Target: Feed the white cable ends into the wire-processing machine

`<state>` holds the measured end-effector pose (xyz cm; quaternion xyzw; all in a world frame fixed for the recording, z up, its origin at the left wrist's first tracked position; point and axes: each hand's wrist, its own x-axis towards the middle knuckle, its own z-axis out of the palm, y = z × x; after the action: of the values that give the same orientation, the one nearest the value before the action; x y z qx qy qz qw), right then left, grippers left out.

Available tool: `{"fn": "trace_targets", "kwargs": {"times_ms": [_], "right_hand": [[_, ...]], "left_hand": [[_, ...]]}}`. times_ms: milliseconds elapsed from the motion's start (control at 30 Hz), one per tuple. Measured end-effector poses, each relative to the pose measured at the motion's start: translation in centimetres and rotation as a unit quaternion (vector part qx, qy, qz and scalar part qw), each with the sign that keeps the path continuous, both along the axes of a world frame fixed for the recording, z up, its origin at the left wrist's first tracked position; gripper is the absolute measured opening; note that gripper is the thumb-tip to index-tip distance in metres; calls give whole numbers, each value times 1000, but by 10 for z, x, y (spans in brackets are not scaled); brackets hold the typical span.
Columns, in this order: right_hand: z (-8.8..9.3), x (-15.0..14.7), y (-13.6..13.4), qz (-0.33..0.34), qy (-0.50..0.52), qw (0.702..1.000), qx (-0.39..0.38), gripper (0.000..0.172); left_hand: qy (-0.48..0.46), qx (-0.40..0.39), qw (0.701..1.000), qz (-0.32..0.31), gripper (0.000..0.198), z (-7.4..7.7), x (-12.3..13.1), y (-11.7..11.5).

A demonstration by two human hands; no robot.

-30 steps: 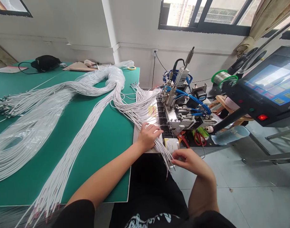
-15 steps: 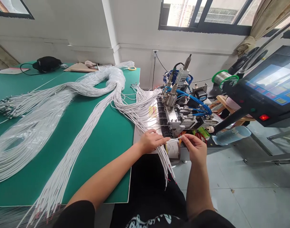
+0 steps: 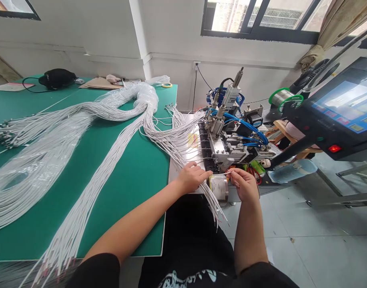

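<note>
A single white cable (image 3: 221, 174) stretches between my hands at the near end of the machine's black slotted holder (image 3: 207, 150). My right hand (image 3: 243, 184) pinches it close to its end. At the other side, the fingers of my left hand (image 3: 193, 177) are closed on the same cable, and that hand rests over a loose bundle of white cables (image 3: 211, 200). The bundle's ends, some with reddish tips, hang down past the plate's edge. Several more cables lie across the metal plate (image 3: 174, 172) into the holder.
The machine (image 3: 223, 136) with blue air hoses stands ahead. A screen (image 3: 345, 100) hangs at the right, beside a solder wire spool (image 3: 283, 99). Long cable bundles in plastic wrap (image 3: 51, 168) cover much of the green table (image 3: 135, 216). A round tin (image 3: 219, 188) sits below my hands.
My right hand has moved slightly left and turned a little, with the cable still held. The hanging cable ends have swung a bit to the right.
</note>
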<state>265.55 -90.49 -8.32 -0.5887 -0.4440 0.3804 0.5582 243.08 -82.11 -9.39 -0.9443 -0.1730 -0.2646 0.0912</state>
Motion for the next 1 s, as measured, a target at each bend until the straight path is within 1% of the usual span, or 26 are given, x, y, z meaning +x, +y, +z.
{"fn": "trace_targets", "kwargs": {"times_ms": [33, 100, 200, 267, 433, 600, 700, 1000], "right_hand": [[0, 2, 1, 1, -14, 1000, -7, 34], [-1, 3, 3, -9, -76, 997, -24, 34], [0, 0, 6, -29, -198, 979, -49, 36], [0, -2, 8, -31, -235, 970, -52, 38], [-9, -3, 17, -29, -241, 970, -35, 39], [-20, -1, 27, 10, -206, 978, -16, 33], [-23, 0, 29, 25, -188, 982, -15, 32], [-24, 3, 30, 27, -208, 978, -6, 29]], "left_hand": [[-3, 1, 1000, 4, 37, 0, 0, 0], [-7, -1, 1000, 10, 41, 0, 0, 0], [1, -10, 1000, 24, 46, 1, 0, 0], [3, -18, 999, 37, 46, 2, 0, 0], [0, -49, 997, 66, 45, 4, 1, 0], [4, -75, 994, 84, 44, 3, 1, 0], [0, -79, 993, 82, 44, 2, 1, 1], [-19, -80, 994, 76, 39, 0, 2, 2]]}}
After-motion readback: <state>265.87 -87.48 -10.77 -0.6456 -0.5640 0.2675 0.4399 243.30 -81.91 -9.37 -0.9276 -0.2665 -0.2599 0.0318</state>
